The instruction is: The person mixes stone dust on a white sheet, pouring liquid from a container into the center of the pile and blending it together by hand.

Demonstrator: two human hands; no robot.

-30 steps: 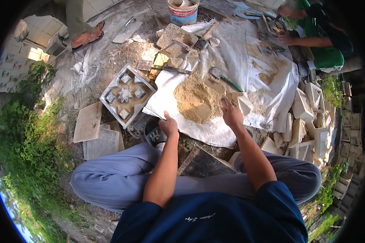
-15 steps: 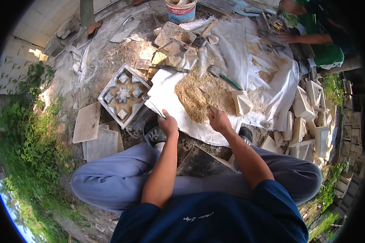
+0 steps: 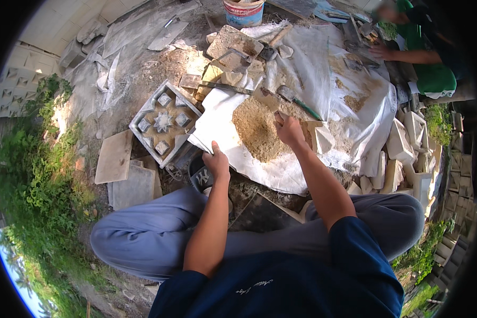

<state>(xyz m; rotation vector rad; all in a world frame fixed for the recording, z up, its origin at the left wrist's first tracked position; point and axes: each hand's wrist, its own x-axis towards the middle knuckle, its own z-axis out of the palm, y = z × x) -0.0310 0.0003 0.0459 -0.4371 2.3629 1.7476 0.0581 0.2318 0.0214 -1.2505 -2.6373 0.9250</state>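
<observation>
My left hand [image 3: 216, 162] is closed on the near-left edge of a white woven sack sheet [image 3: 212, 125], its thumb lying on top. A heap of damp tan sand mix [image 3: 255, 130] rests on that sheet. At the heap's right side my right hand [image 3: 288, 130] is closed, with a small brownish piece showing past its fingers; its kind is hard to make out. Just beyond lies a green-handled trowel [image 3: 299, 102]. To the left of the sheet stands a square mould [image 3: 136, 127] with a star and several small raised blocks inside.
Pale cast blocks [image 3: 399, 142] are piled at the right. Flat boards [image 3: 114, 157] lie at the left. Farther off are a bucket [image 3: 244, 12], a hammer [image 3: 270, 51] and a metal straightedge [image 3: 226, 87]. A co-worker in green [image 3: 429, 74] works at the far right.
My right hand has moved away from me, up along the heap's right side. The heap looks more gathered and rounded. My left hand stays at the sheet's edge.
</observation>
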